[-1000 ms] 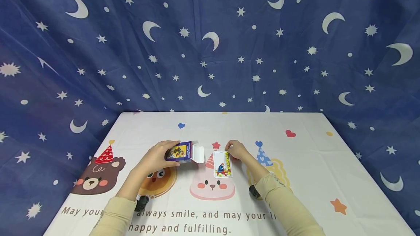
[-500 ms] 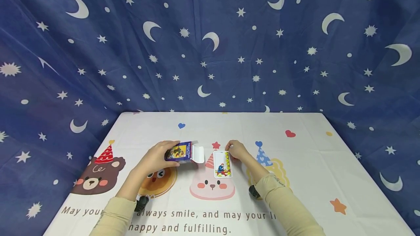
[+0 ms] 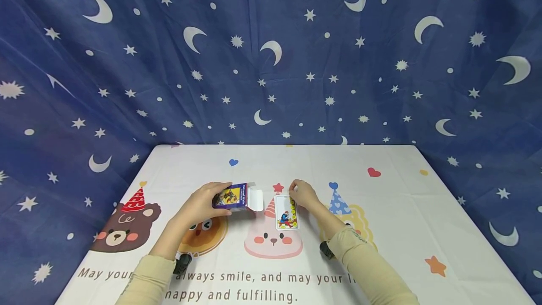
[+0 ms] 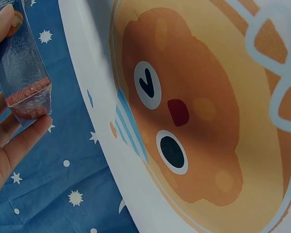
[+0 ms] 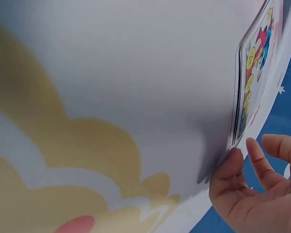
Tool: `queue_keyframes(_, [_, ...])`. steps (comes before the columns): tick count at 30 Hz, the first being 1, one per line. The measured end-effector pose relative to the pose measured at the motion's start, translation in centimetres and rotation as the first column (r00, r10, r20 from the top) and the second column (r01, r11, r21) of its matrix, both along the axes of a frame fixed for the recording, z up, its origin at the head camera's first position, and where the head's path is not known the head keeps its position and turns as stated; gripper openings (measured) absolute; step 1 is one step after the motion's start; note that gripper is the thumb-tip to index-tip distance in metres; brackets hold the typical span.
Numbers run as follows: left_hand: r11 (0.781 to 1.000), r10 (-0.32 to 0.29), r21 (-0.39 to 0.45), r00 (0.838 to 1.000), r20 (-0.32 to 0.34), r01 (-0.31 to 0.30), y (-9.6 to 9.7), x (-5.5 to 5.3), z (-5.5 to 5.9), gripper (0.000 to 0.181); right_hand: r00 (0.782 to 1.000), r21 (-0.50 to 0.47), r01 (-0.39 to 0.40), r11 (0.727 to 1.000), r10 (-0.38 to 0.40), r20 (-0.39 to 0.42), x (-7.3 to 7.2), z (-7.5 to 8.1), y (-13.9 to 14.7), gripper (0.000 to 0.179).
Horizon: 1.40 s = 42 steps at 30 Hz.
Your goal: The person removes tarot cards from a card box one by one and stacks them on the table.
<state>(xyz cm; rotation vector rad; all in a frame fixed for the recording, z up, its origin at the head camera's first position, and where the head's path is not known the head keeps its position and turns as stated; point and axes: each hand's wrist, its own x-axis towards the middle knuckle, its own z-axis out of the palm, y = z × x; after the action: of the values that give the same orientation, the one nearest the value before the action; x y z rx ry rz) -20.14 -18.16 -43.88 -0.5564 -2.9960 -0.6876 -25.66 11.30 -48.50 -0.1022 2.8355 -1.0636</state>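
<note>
My left hand [image 3: 204, 203] grips a blue tarot card box [image 3: 230, 196] with a yellow picture on its front. Its white end flap [image 3: 255, 200] hangs open towards the right. In the left wrist view, fingers and thumb hold the box [image 4: 22, 58] by its edges, and the tabletop is off to the side. Right of the box lies a small stack of tarot cards [image 3: 284, 214], the top one face up with a blue-clothed figure and yellow coins. The thumb and forefinger of my right hand [image 3: 306, 195] pinch its far right corner; in the right wrist view several card edges [image 5: 237, 92] show.
A white cloth [image 3: 254, 168] printed with cartoon figures and lettering covers the table. Behind it hangs a dark blue curtain [image 3: 296, 107] with moons and stars. A black wrist device [image 3: 183, 264] sits on the left forearm, another [image 3: 326, 250] on the right.
My right hand has shifted slightly left and now overlaps the cards' far corner more. The left hand and the box have stayed where they were.
</note>
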Motion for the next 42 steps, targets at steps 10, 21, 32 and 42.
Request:
queue_keyframes(10, [1.0,-0.009,-0.001,1.0,-0.005,0.009,-0.2,0.0,0.0,0.076,0.998,0.034,-0.057,0.998,0.057,-0.007,-0.3,-0.1,-0.3,0.01])
queue_keyframes(21, [1.0,0.0,-0.004,1.0,0.004,0.0,-0.1,0.0,0.2,0.076,0.998,0.028,-0.062,0.998,0.061,0.01,-0.4,0.1,0.2,0.012])
queue_keyframes(32, [1.0,-0.006,0.004,1.0,0.001,0.006,-0.1,0.1,0.0,0.077,0.998,-0.024,-0.021,0.999,0.022,0.066,-0.4,0.2,1.6,0.014])
queue_keyframes(42, [1.0,-0.02,0.004,1.0,-0.017,0.02,0.0,0.1,0.1,0.076,0.996,-0.042,0.002,0.999,0.001,0.088,-0.6,-0.1,2.0,0.013])
